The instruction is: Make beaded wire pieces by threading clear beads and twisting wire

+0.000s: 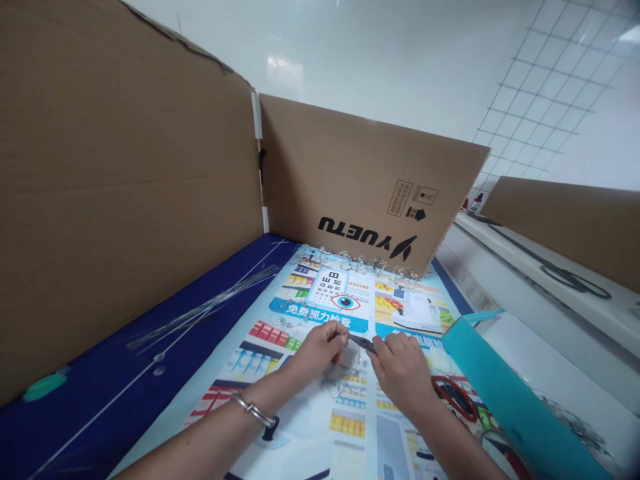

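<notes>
Right hand (403, 367) is closed around the pliers (364, 343), handles swallowed up in the fist, dark jaws poking out over the printed mat (295, 427) to meet the left hand (323, 345). Left fingers are pinched tight at the tip, and whatever sits between them is too small to make out! Below, faint wire (343, 385) blurs into the print. Red handles (455, 398) peek from behind the right wrist; the blue box (500, 373) runs off the frame's edge.
</notes>
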Tool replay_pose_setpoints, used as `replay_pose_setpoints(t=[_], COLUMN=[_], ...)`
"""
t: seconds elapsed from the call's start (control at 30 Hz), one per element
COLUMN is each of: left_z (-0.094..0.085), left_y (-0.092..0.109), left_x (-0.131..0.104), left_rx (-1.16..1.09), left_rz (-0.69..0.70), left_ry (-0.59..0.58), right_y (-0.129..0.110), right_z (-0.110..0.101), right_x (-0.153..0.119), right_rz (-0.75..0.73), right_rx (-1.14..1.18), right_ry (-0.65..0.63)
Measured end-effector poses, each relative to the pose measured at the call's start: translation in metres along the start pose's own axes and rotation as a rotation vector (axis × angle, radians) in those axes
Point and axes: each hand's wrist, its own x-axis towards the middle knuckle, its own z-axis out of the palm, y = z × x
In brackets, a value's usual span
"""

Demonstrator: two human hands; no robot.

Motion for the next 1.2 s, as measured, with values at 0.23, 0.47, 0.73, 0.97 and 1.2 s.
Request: replay_pose_setpoints(t=[0.23, 0.47, 0.73, 0.97, 1.2], left_z=[0.000, -0.003, -0.011, -0.010, -0.009], left_y=[-0.007, -0.009, -0.011, -0.011, -0.008], left_x=[0.002, 0.007, 0.009, 0.011, 0.007], left_rx=[0.010, -0.015, -0.103, -0.094, -0.090], left_rz=[0.032, 0.009, -0.002, -0.012, -0.019], left_ry=[-0.009, 0.043, 0.048, 0.020, -0.022], right_y=[-0.003, 0.001, 0.009, 0.016, 0.015], right_z=[0.003, 0.009, 0.013, 0.017, 0.024], right_x=[-0.002, -0.006, -0.006, -0.004, -0.006], right_rz=[0.062, 0.079, 0.227, 0.230, 0.173], right_rx=[0.078, 0.213, 0.245, 0.167, 0.137], right_ry=[-0.031, 0.043, 0.170, 0.108, 0.084])
